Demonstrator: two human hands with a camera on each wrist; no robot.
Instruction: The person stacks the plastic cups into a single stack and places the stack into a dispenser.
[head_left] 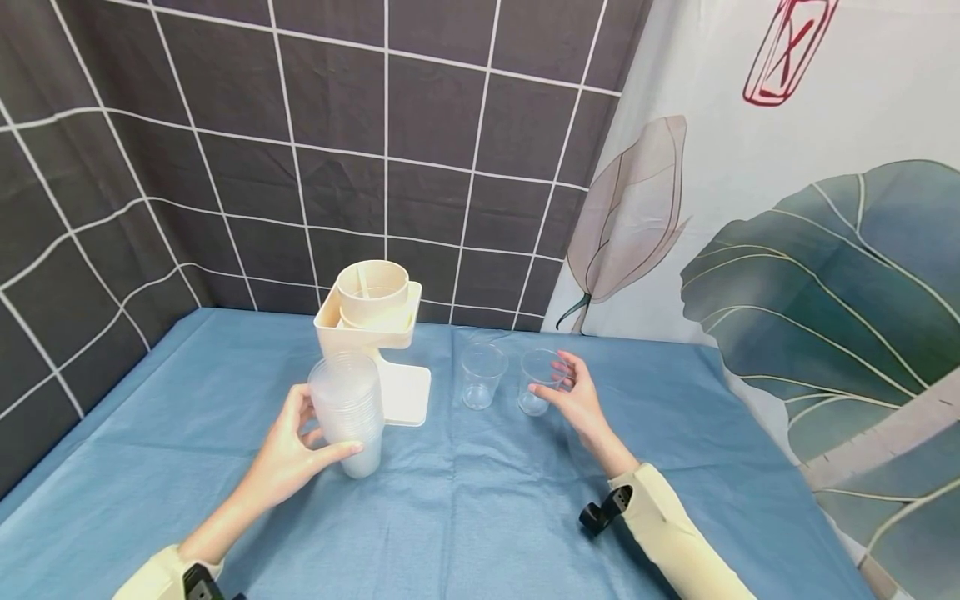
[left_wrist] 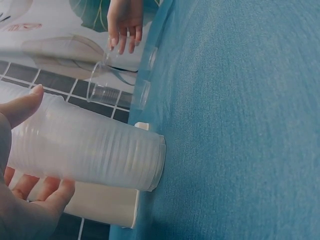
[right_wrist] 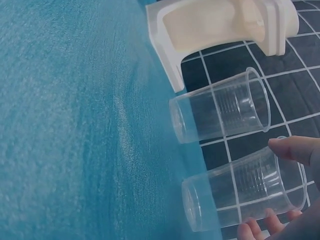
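My left hand (head_left: 292, 458) grips a tall nested stack of clear plastic cups (head_left: 348, 412), thumb on the near side and fingers on the far side. In the left wrist view the stack (left_wrist: 95, 140) has its bottom close to the blue cloth. On the right, my right hand (head_left: 581, 404) has its thumb and fingers around the upper part of a single clear plastic cup (right_wrist: 245, 185), which stands upright on the cloth. Another clear plastic cup (head_left: 482, 379) stands just left of it, apart from my hands.
A cream-coloured stand (head_left: 405, 396) with a round holder (head_left: 372, 292) on top is behind the stack. Blue cloth (head_left: 450, 533) covers the table. A dark grid-patterned curtain (head_left: 337, 108) and a white leaf-printed one (head_left: 712, 50) hang behind it.
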